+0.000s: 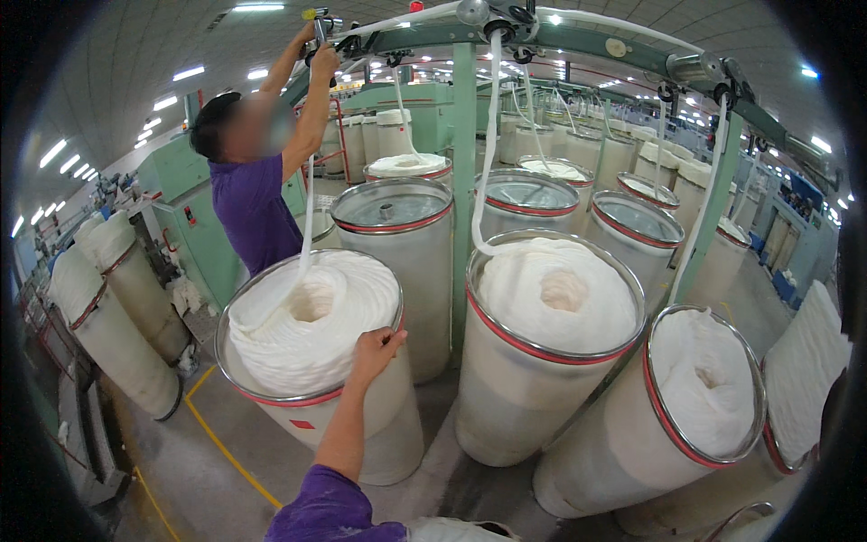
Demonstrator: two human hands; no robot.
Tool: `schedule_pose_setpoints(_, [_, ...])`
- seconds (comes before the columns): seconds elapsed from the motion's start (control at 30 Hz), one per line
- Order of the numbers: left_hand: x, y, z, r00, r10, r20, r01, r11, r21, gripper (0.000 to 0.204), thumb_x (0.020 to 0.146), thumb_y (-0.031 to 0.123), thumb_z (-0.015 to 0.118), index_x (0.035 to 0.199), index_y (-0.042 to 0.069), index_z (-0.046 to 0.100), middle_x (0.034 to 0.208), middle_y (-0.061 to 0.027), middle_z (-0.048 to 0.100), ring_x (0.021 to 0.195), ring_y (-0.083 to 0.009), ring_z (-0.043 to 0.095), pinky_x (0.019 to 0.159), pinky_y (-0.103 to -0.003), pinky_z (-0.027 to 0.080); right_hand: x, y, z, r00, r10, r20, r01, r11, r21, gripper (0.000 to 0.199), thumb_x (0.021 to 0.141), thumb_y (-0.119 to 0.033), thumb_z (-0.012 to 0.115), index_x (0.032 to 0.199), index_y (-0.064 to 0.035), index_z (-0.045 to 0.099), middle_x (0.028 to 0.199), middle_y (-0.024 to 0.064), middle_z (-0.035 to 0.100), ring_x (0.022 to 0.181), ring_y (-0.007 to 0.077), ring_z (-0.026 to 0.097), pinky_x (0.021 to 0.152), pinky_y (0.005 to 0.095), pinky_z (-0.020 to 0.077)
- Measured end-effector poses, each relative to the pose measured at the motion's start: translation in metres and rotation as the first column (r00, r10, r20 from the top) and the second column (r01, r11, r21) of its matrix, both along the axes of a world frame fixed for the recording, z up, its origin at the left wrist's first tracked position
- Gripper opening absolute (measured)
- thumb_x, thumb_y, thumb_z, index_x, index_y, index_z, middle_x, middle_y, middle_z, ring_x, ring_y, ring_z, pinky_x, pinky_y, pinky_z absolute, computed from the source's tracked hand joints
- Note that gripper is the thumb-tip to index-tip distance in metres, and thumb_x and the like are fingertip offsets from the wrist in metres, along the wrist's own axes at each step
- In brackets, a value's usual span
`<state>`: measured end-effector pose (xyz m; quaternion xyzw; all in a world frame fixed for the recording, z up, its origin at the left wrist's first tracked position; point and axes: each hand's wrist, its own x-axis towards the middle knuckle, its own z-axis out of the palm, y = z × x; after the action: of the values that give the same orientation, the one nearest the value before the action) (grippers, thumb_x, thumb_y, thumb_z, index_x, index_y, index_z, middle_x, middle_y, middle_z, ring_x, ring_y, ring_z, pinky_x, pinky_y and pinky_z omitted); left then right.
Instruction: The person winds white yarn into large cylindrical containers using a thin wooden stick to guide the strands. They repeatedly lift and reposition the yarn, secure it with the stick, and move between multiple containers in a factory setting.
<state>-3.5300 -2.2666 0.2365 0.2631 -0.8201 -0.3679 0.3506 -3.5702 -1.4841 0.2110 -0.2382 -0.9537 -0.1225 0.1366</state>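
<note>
My left hand (377,352) is at the right side of the rim of a tall white sliver can (397,425) with a red band. Its fingers are curled at the rim. Thick coils of white sliver (271,348) fill this can around a central hole, and a strand (305,226) rises from them. To the right stands a second full sliver can (506,397), its strand running up to the overhead rail. My right hand is not in view.
A co-worker in a purple shirt (248,212) reaches up with both hands to the overhead rail (596,38). A green post (463,199) stands behind the cans. Another full can (614,434) leans in the view at right. A yellow line (230,456) marks the floor.
</note>
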Motion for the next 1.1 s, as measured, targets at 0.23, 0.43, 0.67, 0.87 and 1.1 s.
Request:
schedule_pose_setpoints(0.23, [0.002, 0.001, 0.003, 1.0, -0.005, 0.01, 0.005, 1.0, -0.012, 0.041, 0.089, 0.038, 0.065, 0.073, 0.0, 0.066, 0.054, -0.0077, 0.058, 0.05, -0.0149, 0.055, 0.053, -0.032, 0.043, -0.001, -0.011, 0.013, 0.994, 0.034, 0.108, -0.043, 0.995, 0.088, 0.06, 0.087, -0.057, 0.054, 0.106, 0.0002, 0.057, 0.085, 0.0149, 0.069, 0.074, 0.0301, 0.069, 0.064, 0.0401, 0.0546])
schedule_pose_setpoints(0.43, [0.001, -0.001, 0.001, 1.0, -0.012, 0.01, 0.012, 1.0, 0.017, 0.042, 0.09, 0.039, 0.064, 0.073, 0.0, 0.065, 0.054, -0.0077, 0.058, 0.05, -0.015, 0.055, 0.052, -0.032, 0.042, -0.002, 0.004, -0.001, 0.997, 0.081, -0.015, -0.081, 0.997, -0.012, 0.059, 0.087, -0.056, 0.055, 0.102, 0.0004, 0.059, 0.084, 0.0153, 0.069, 0.072, 0.0304, 0.069, 0.063, 0.0401, 0.0544])
schedule_pose_setpoints(0.67, [0.001, -0.001, 0.001, 1.0, -0.019, 0.009, 0.019, 1.0, -0.003, 0.042, 0.089, 0.039, 0.064, 0.072, 0.001, 0.065, 0.054, -0.0079, 0.058, 0.049, -0.0154, 0.055, 0.052, -0.032, 0.042, -0.001, -0.011, 0.005, 0.835, 0.362, -0.414, -0.316, 0.932, 0.178, 0.057, 0.086, -0.055, 0.057, 0.1, 0.0003, 0.059, 0.083, 0.0166, 0.069, 0.074, 0.0325, 0.069, 0.064, 0.0418, 0.0542])
schedule_pose_setpoints(0.87, [0.001, -0.001, 0.0, 0.999, -0.029, -0.013, 0.029, 1.0, 0.009, 0.042, 0.09, 0.039, 0.064, 0.072, 0.001, 0.065, 0.054, -0.0077, 0.058, 0.049, -0.0146, 0.055, 0.052, -0.032, 0.042, 0.002, -0.025, 0.02, 0.975, 0.143, -0.17, -0.135, 0.989, 0.055, 0.056, 0.086, -0.054, 0.058, 0.099, 0.0002, 0.059, 0.084, 0.0173, 0.069, 0.074, 0.0332, 0.069, 0.065, 0.0424, 0.0541])
schedule_pose_setpoints(1.1, [0.0, -0.002, -0.001, 1.0, -0.026, -0.012, 0.026, 0.999, 0.035, 0.042, 0.09, 0.038, 0.064, 0.072, 0.0, 0.065, 0.054, -0.007, 0.057, 0.049, -0.0133, 0.054, 0.052, -0.031, 0.042, -0.001, -0.035, 0.029, 0.991, -0.105, 0.088, 0.103, 0.994, 0.03, 0.053, 0.087, -0.053, 0.057, 0.097, -0.0009, 0.061, 0.084, 0.0161, 0.069, 0.074, 0.0316, 0.069, 0.064, 0.0414, 0.0541])
